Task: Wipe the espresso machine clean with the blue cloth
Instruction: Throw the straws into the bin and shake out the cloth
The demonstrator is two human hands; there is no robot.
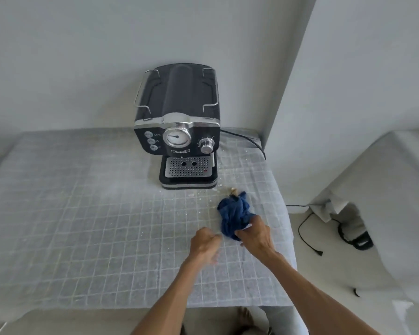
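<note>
Our right hand bunches the blue cloth near the surface edge; left hand beside it, fingers curled, blurred — hold unclear. Risk: dragging crumbs onto the espresso machine beyond, or snagging its cord.

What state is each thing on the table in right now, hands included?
espresso machine: upright at the table's back, not yet touched.
blue cloth: bunched on the table, gripped at its near end.
right hand: gripping the cloth.
left hand: fingers curled loosely, holding nothing visible, beside the cloth.
crumbs: scattered between machine and cloth.
power cord: trailing off the table's right edge.
</note>
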